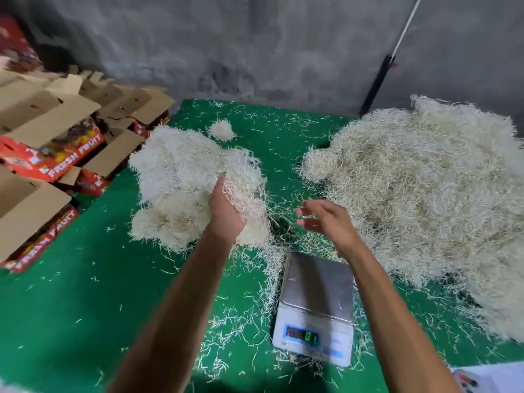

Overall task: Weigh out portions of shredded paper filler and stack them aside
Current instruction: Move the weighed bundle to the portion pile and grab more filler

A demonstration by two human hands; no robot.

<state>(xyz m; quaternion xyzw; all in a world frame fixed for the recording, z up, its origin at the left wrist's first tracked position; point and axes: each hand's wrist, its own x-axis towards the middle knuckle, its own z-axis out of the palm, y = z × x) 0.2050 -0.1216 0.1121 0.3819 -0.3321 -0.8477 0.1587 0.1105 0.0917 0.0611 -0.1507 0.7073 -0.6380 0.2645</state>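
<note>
My left hand [225, 211] grips a wad of pale shredded paper [249, 199] above the green mat, at the right edge of a heap of stacked portions [175, 171]. My right hand [326, 219] hovers open beside it, fingers spread and holding nothing, just beyond the scale. The digital scale [317, 307] sits near me with a bare steel pan and a lit green display. A large loose pile of shredded paper [425, 199] fills the right side.
Red "Fresh Fruit" cardboard boxes [56, 148] with open flaps are stacked along the left edge. A small tuft of paper [221, 130] lies at the back. Stray shreds litter the green mat [85, 307]. A grey wall and a dark pole [377, 83] stand behind.
</note>
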